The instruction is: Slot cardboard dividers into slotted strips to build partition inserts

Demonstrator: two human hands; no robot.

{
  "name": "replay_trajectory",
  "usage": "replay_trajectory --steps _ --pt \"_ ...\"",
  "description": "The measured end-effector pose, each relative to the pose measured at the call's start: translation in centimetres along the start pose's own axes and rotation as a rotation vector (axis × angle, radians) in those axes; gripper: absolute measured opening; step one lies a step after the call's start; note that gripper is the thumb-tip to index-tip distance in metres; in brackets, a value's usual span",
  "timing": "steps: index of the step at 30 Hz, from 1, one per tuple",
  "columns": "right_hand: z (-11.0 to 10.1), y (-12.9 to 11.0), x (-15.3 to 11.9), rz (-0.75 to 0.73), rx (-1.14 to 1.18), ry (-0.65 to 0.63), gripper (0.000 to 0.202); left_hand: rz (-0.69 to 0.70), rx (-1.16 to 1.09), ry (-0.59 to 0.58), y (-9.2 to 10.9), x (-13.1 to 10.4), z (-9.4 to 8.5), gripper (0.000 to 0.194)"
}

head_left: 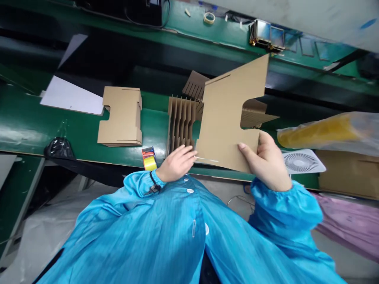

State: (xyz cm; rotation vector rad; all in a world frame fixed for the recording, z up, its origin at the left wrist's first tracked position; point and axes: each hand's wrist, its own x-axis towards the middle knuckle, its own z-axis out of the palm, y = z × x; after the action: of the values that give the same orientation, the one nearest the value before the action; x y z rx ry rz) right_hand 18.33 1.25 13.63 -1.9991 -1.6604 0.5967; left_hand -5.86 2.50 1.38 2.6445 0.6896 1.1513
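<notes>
My right hand (268,161) grips a notched cardboard divider (223,118) by its lower right corner, thumb on the near face. The divider is tilted up and has a slit near its top edge and another near the bottom. My left hand (177,163) has its fingers stretched out near the divider's lower left corner, at the front of a row of upright cardboard partitions (181,122). Whether its fingertips touch the partitions is hard to tell. Left of them lies a stack of notched cardboard dividers (121,118). More slotted cardboard (195,85) shows partly behind the held piece.
A yellow roll of tape (149,162) sits at the bench's front edge. To the right are a small white fan (302,161) and a plastic-wrapped yellow roll (322,132). White sheets (71,96) lie at left. A tape ring (209,18) and framed glass panels (268,34) rest on the back shelf.
</notes>
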Motion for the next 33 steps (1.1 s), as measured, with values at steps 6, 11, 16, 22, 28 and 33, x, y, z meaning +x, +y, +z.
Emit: replay_trajectory --steps 6,11,16,22,28,33 --pt "-1.3 -2.5 1.4 0.069 -0.300 -0.083 0.049 -0.175 0.065 -0.314 -1.4 -1.0 1.9 0.040" --pt "-0.8 -3.8 1.8 0.092 -0.368 -0.128 0.053 -0.165 0.083 -0.305 -1.4 -1.1 2.1 0.039" --pt "-1.0 -3.7 1.7 0.037 -0.361 -0.129 0.052 -0.161 0.085 -0.290 -1.3 -1.2 2.1 0.038" --pt "-0.8 -4.2 1.7 0.025 -0.379 -0.136 0.052 -0.164 0.080 -0.289 -1.4 -1.3 2.2 0.035" --pt "0.1 -4.4 2.3 0.032 -0.418 -0.156 0.053 -0.164 0.063 -0.288 -1.4 -1.2 2.2 0.034" --pt "1.7 -3.8 3.6 -0.028 -0.401 -0.169 0.050 -0.148 0.072 -0.272 -1.4 -1.2 2.1 0.032"
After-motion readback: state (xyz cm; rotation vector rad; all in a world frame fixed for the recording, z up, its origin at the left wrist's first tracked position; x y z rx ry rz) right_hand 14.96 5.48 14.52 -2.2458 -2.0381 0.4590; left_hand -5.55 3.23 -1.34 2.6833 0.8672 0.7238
